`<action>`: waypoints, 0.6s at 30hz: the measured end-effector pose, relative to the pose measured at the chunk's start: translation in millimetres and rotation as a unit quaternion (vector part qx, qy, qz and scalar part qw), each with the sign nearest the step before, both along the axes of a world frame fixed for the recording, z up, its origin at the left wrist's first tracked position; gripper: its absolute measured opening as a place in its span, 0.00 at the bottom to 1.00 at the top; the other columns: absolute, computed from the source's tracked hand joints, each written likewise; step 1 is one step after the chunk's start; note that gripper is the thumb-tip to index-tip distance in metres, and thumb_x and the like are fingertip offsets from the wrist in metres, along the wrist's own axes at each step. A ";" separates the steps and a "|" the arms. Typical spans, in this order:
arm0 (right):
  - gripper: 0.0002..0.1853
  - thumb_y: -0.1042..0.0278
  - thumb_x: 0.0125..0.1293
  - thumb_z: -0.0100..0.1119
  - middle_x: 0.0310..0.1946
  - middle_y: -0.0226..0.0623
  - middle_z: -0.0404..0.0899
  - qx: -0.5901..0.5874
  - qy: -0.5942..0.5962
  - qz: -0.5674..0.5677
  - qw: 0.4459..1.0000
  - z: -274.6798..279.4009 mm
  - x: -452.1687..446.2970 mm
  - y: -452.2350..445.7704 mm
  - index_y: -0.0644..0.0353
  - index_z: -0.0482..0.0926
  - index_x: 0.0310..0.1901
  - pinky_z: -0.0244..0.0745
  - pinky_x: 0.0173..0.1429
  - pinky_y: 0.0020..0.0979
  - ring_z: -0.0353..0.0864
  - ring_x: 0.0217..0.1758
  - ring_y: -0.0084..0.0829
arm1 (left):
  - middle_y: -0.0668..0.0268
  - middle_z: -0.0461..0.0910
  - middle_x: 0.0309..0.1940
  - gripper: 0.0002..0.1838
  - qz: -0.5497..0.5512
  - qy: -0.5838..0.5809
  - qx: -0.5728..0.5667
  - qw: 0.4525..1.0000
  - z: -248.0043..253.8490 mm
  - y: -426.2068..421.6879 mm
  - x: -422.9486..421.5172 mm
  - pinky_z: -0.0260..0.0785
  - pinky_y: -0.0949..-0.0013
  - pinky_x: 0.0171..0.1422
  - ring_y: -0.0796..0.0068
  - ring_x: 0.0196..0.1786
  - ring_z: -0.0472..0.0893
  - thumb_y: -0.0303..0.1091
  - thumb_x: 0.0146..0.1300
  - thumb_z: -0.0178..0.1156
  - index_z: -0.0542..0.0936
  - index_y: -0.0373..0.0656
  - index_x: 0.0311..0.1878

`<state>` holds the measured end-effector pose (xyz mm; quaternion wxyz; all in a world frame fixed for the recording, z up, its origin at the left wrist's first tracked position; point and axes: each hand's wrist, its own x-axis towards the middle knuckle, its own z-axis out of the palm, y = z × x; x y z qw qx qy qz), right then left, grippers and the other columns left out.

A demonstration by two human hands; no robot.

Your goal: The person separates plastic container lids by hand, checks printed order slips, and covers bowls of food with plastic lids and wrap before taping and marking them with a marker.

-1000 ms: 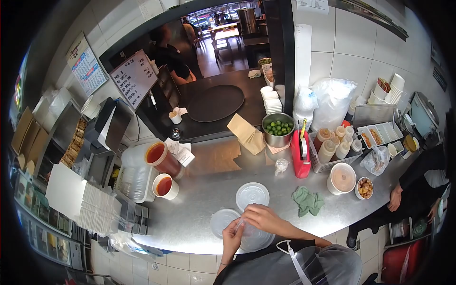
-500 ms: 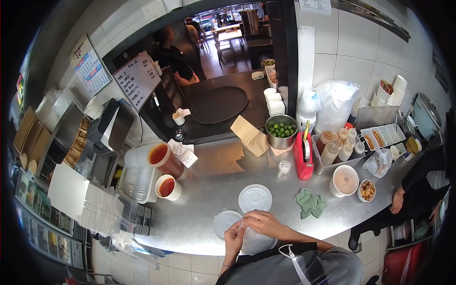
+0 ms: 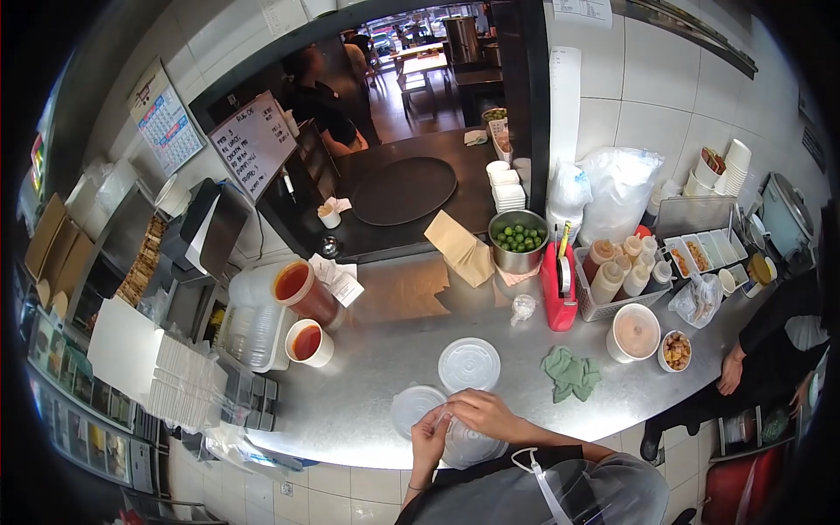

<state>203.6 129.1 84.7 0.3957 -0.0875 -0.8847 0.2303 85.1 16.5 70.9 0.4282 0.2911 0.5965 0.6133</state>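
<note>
My left hand (image 3: 429, 435) and my right hand (image 3: 482, 412) meet above the near edge of the steel counter, fingers pinched together on a small, clear piece of something I cannot make out. Around them are round containers with translucent lids: one lidded container (image 3: 469, 364) just beyond my hands, a second lidded container (image 3: 415, 408) to the left, and a third lidded container (image 3: 472, 448) below, partly hidden by my right hand and wrist.
A green cloth (image 3: 570, 374) lies right of my hands. Red sauce tubs (image 3: 309, 342) stand left. Farther back are a bowl of limes (image 3: 517, 238), a red tape dispenser (image 3: 560, 287) and a bottle basket (image 3: 604, 302). A co-worker's hand (image 3: 731, 371) is at the right.
The whole view has shifted slightly since the earliest frame. My hands stay pinched together over the lids, with only small finger movement.
</note>
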 end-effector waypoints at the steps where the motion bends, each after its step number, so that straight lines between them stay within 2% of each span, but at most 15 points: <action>1: 0.07 0.75 0.52 0.59 0.37 0.34 0.76 0.000 -0.001 0.000 1.000 0.0 -0.1 -0.3 0.61 0.76 0.35 0.77 0.41 0.32 0.79 0.41 0.34 | 0.64 0.81 0.42 0.14 0.004 -0.006 -0.001 1.000 0.9 0.4 0.6 0.69 0.79 0.49 0.82 0.44 0.77 0.27 0.66 0.55 0.76 0.30 0.52; 2: 0.07 0.75 0.52 0.59 0.38 0.34 0.75 0.001 -0.002 -0.001 1.000 0.1 -0.4 -0.4 0.61 0.76 0.34 0.77 0.41 0.31 0.79 0.41 0.34 | 0.64 0.81 0.43 0.14 0.008 -0.012 -0.001 1.000 1.5 0.9 0.7 0.68 0.79 0.50 0.82 0.44 0.77 0.27 0.66 0.55 0.76 0.30 0.52; 5: 0.07 0.75 0.51 0.59 0.37 0.34 0.75 0.004 0.002 0.003 1.000 -2.8 -1.2 -0.2 0.61 0.76 0.34 0.77 0.41 0.31 0.78 0.41 0.33 | 0.67 0.81 0.40 0.15 0.017 0.006 0.014 1.000 -0.2 1.7 0.0 0.68 0.80 0.44 0.84 0.39 0.76 0.28 0.65 0.57 0.77 0.32 0.53; 12: 0.07 0.75 0.51 0.59 0.37 0.34 0.75 0.009 0.000 -0.001 1.000 -0.3 -2.4 0.4 0.62 0.76 0.34 0.76 0.41 0.31 0.77 0.41 0.33 | 0.67 0.81 0.40 0.15 0.017 -0.009 0.009 1.000 2.3 2.3 -0.8 0.68 0.81 0.44 0.85 0.39 0.75 0.28 0.65 0.57 0.77 0.32 0.52; 18: 0.11 0.74 0.52 0.58 0.40 0.34 0.76 0.026 -0.014 -0.009 1.000 -0.4 -0.3 -1.6 0.61 0.78 0.40 0.76 0.45 0.30 0.77 0.44 0.32 | 0.67 0.81 0.41 0.15 0.024 -0.018 0.009 1.000 -0.1 1.2 -0.5 0.68 0.81 0.44 0.85 0.40 0.76 0.27 0.65 0.57 0.77 0.31 0.53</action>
